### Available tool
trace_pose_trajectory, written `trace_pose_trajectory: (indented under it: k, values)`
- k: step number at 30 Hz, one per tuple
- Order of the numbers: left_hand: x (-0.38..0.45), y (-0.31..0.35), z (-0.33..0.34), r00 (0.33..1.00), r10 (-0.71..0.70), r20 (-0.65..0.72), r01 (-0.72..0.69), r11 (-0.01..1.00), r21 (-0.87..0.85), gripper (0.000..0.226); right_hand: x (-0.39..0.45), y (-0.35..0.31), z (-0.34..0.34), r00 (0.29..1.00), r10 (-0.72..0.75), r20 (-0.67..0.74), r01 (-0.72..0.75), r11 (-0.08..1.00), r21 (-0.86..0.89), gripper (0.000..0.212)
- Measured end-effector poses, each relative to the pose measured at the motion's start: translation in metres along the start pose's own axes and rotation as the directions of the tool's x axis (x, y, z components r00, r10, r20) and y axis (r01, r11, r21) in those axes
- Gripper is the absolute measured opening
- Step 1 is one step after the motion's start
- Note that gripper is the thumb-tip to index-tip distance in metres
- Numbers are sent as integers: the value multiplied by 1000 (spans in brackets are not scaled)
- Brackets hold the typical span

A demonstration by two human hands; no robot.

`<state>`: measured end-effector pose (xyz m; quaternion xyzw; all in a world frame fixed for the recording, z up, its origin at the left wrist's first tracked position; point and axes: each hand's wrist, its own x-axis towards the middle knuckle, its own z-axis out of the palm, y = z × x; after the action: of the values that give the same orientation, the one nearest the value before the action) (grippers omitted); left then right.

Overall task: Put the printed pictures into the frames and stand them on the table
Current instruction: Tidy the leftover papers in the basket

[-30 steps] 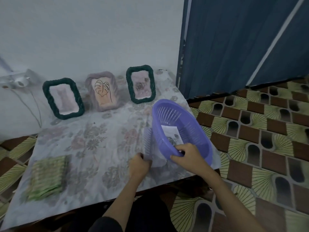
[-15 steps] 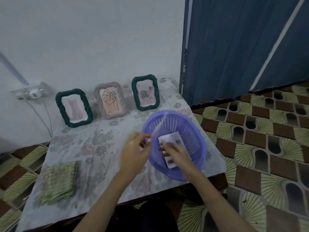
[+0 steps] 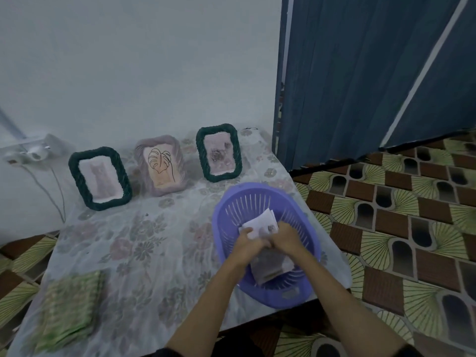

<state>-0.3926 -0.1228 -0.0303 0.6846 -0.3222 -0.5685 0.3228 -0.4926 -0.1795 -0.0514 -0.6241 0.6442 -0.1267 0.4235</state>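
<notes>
Three frames stand at the back of the table: a dark green one (image 3: pixel 100 178) on the left, a mauve one (image 3: pixel 161 169) with a leaf drawing in the middle, a dark green one (image 3: pixel 219 154) with a rose picture on the right. A purple basket (image 3: pixel 229 202) sits at the table's right front. Inside it, my left hand (image 3: pixel 248 242) and my right hand (image 3: pixel 284 237) meet and hold a small stack of white printed pictures (image 3: pixel 260 222). More paper (image 3: pixel 270 270) lies in the basket under my wrists.
A floral cloth covers the table (image 3: pixel 144 243). A folded green woven mat (image 3: pixel 69 305) lies at the front left corner. A white wall socket with cables (image 3: pixel 33 150) is on the left wall. A blue door (image 3: pixel 360 73) stands behind; patterned floor lies to the right.
Both hands have come down into the basket and closed together on the printed pictures. The thin clear piece my left hand held up half a second ago is no longer seen.
</notes>
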Motion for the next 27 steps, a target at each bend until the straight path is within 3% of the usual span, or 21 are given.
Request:
trace_pose_trajectory:
  k: [2, 4, 8, 11, 14, 17, 20, 23, 27]
  values:
    - [12, -4, 1, 992, -63, -110, 40, 978, -203, 42, 6, 5, 7, 1000, -19, 9, 20, 969, -245, 29]
    - [19, -8, 5, 968, -100, -231, 31, 958, -285, 27, 7, 10, 17, 999, -30, -27, 21, 953, -301, 41]
    - [24, -11, 10, 951, -125, -284, 47, 962, -268, 40, 10, 12, 24, 990, 64, -124, -69, 997, -36, 28]
    - [26, -13, 10, 955, -124, -268, 45, 958, -284, 41, 10, 8, 18, 986, 162, -45, -145, 956, 256, 19]
    - [22, -11, 10, 962, -107, -253, 18, 943, -332, 32, 1, -1, 5, 991, 126, 48, -135, 913, 385, 16]
    - [5, 7, 2, 935, 15, -354, -141, 932, -334, 34, -14, -16, -12, 999, 29, 34, -42, 860, 508, 18]
    - [-17, 27, -25, 893, 184, -410, -334, 882, -332, 33, -33, -40, -22, 997, -64, 35, 23, 733, 680, 22]
    - [-54, 30, -61, 861, 300, -412, -435, 853, -289, 25, -63, -66, -16, 982, -186, 26, 109, 681, 724, 17]
    - [-99, 3, -94, 767, 393, -507, -511, 852, -113, 21, -98, -84, 28, 957, -289, 7, 225, 759, 611, 17]
